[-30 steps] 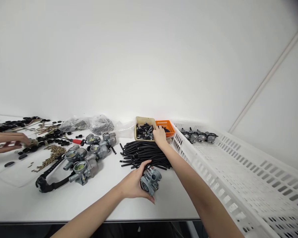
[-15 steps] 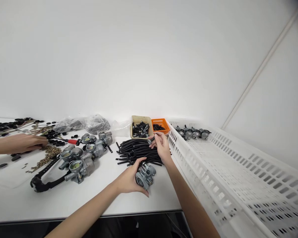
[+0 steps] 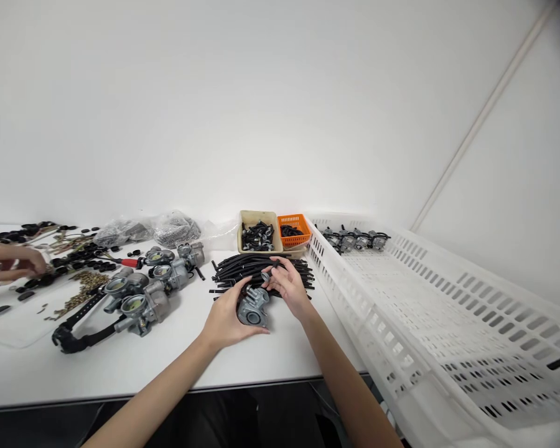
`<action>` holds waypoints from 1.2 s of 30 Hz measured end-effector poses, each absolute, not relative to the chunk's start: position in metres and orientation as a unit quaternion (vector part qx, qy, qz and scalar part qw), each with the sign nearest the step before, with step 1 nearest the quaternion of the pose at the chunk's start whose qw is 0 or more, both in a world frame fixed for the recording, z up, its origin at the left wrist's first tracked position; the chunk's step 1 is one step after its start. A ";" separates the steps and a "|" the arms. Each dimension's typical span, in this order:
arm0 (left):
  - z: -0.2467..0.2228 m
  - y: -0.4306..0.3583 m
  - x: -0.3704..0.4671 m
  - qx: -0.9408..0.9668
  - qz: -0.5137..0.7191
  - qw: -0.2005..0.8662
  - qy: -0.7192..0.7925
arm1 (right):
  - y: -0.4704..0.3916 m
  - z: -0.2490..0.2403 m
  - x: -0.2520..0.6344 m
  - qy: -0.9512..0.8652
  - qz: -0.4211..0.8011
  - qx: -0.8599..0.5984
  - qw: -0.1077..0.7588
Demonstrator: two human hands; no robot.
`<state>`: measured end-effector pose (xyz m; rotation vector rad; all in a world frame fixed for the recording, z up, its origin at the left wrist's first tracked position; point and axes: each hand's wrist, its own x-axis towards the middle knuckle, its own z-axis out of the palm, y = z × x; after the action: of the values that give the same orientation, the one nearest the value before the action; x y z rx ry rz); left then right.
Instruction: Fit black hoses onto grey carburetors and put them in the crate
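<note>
One metal carburetor (image 3: 256,305) sits gripped in the left hand (image 3: 225,315) before black hoses (image 3: 233,266). The right hand (image 3: 289,288), back from the tan bin (image 3: 259,216), pinches a small fitting (image 3: 265,275), bringing the parts close.

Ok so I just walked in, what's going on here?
The person's left hand holds a carburetor, and the right hand pinches a small part close by it. Black hoses lie just behind, with a tray and orange basket beyond. More carburetors sit on the left and in the white crate on the right. At far left, a co-worker's hand is near black parts.
</note>
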<state>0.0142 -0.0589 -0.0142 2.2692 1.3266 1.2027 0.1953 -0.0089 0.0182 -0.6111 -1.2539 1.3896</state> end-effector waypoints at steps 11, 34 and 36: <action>-0.019 -0.055 0.013 0.751 0.445 -0.111 0.474 | -0.006 0.007 0.191 -0.518 0.597 -0.244 0.561; -0.017 -0.053 0.004 0.719 0.396 -0.292 0.491 | -0.009 0.001 0.185 -0.644 0.487 -0.261 0.529; -0.016 -0.054 0.002 0.725 0.389 -0.301 0.482 | -0.008 -0.001 0.184 -0.650 0.472 -0.262 0.534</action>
<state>0.0024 -0.0540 -0.0158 2.8546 1.8963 1.5289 0.1845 -0.0080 -0.0006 -0.6232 -1.5496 1.1258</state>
